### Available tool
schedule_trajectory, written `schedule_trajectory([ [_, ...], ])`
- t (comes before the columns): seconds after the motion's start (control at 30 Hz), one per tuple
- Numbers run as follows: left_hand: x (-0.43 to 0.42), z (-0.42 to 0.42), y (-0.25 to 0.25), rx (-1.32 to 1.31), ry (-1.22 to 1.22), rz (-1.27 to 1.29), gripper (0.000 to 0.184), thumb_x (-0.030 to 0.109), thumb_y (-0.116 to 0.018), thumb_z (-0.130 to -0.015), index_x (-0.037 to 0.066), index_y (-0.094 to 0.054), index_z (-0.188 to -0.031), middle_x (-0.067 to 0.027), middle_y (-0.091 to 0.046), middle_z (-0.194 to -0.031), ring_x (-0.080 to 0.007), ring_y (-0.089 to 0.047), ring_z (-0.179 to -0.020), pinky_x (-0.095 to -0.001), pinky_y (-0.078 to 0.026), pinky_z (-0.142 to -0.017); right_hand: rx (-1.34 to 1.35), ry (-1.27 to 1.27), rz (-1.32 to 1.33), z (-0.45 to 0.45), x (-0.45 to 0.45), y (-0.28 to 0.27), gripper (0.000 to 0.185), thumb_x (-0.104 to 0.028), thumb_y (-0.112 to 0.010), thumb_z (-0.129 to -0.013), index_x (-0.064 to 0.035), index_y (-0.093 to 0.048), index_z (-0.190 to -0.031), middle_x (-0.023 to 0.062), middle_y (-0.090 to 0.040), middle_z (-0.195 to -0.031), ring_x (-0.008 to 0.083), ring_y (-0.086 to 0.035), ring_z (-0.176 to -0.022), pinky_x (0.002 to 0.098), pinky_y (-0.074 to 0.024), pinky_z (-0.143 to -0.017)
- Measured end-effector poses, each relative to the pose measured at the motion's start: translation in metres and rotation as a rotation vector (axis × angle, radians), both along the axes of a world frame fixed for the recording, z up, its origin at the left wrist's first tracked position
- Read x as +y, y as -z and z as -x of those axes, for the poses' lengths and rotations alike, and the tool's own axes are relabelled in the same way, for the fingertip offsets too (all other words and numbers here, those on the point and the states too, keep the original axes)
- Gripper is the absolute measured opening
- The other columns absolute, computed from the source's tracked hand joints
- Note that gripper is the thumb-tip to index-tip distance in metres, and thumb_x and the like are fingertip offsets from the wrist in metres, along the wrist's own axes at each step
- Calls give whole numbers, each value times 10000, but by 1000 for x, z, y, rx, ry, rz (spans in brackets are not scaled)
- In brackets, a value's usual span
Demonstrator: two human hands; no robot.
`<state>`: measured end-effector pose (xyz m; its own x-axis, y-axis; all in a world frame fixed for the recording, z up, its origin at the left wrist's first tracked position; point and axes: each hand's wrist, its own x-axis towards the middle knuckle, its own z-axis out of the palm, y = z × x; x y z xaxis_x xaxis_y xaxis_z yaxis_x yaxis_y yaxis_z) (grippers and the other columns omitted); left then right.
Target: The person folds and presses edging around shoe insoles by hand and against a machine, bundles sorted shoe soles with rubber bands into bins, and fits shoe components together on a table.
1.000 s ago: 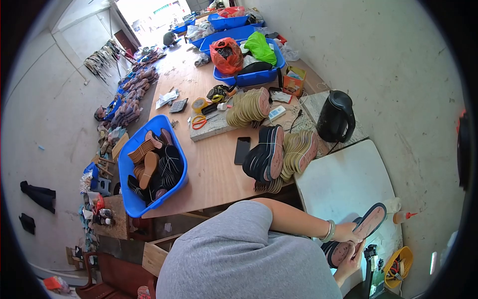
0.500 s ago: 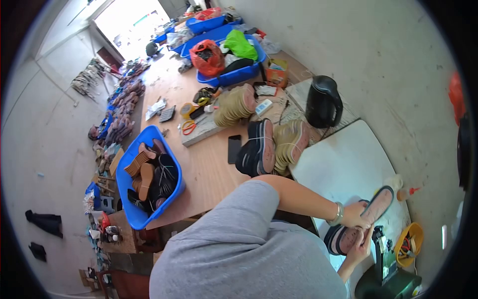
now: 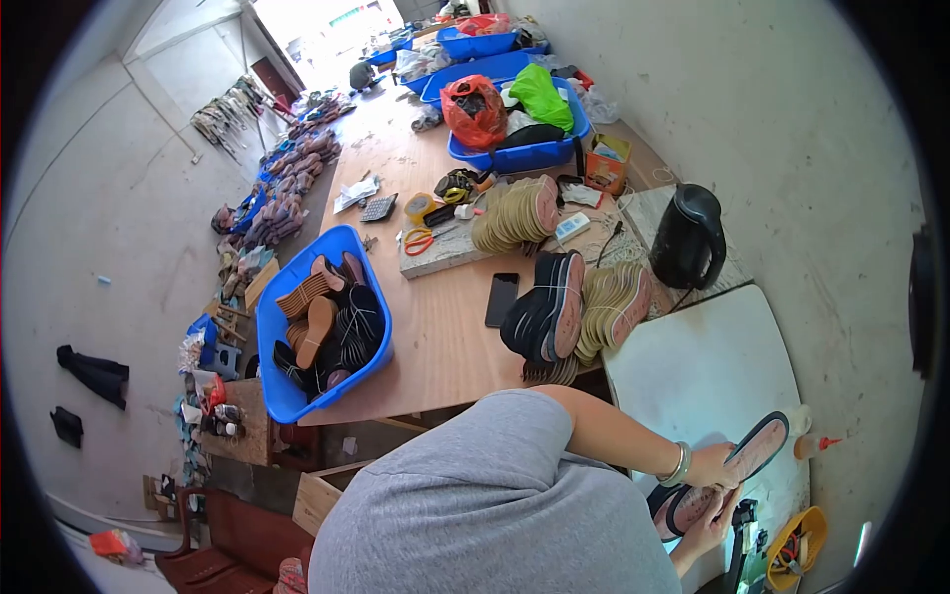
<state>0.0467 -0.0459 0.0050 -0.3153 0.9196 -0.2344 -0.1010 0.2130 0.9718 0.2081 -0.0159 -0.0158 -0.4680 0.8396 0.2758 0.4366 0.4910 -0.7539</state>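
Observation:
Over the white tabletop (image 3: 708,342), both my hands are closed around pinkish soles with dark edging. My left hand (image 3: 708,465), with a bracelet on its wrist, grips the sole (image 3: 760,444) that points up and right. My right hand (image 3: 705,527) is just below, its fingers pressed on a second sole-like piece (image 3: 675,507) with a dark band. The fingers meet where the pieces come together, and I cannot tell whether they are joined. Beside my right hand stands a dark upright machine part (image 3: 740,540).
A blue tub (image 3: 381,361) of soles stands on the wooden table (image 3: 435,337). Tied dark soles (image 3: 542,307), beige soles (image 3: 609,307), a phone (image 3: 502,300) and a black kettle (image 3: 687,238) are nearby. A yellow basket (image 3: 797,549) and a red-tipped bottle (image 3: 811,445) lie right.
The view has swung, so the room appears shifted to the right. My hands remain together on the soles, with slightly changed finger positions.

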Motion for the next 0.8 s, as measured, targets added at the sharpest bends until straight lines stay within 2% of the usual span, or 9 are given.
schedule_trajectory([
  [0.23, -19, 18, -9, 3, -132, 16, 512, 278, -708, -769, -77, -510, -1080, -196, -642, -898, -271, -623, -708, -334, -539, -651, 12, -115, -35, 27, -3, -8, 405, -203, -528, -1001, -113, -518, -1395, 145, -639, -1254, 264, -658, -984, 291, -516, -767],
  [0.37, -24, 18, -9, -32, -152, -22, 507, 297, -695, -771, -74, -519, -1067, -199, -642, -897, -267, -622, -737, -340, -538, -670, -5, -123, -28, 28, -5, -14, 408, -165, -583, -967, -45, -546, -1355, 140, -661, -1210, 247, -667, -906, 286, -529, -739],
  [0.57, -34, 17, -15, -37, -123, 14, 497, 298, -694, -771, -72, -524, -1057, -198, -641, -900, -264, -621, -745, -337, -535, -685, 19, -136, -11, 23, -9, -8, 407, -162, -587, -964, -46, -549, -1352, 150, -668, -1190, 251, -664, -906, 290, -527, -737],
  [0.7, -46, 16, -8, 9, -110, 20, 493, 299, -669, -800, -60, -512, -1098, -189, -632, -962, -247, -619, -791, -321, -534, -695, -44, -132, 19, 21, -22, -6, 426, -199, -548, -987, -100, -508, -1399, 128, -634, -1270, 267, -656, -967, 292, -512, -757],
  [0.8, -68, 11, -16, -23, -114, 5, 491, 300, -680, -787, -63, -521, -1076, -193, -637, -936, -252, -620, -768, -326, -534, -696, -42, -110, 29, 18, -45, -16, 415, -179, -571, -971, -69, -533, -1369, 142, -649, -1231, 268, -657, -951, 301, -516, -773],
])
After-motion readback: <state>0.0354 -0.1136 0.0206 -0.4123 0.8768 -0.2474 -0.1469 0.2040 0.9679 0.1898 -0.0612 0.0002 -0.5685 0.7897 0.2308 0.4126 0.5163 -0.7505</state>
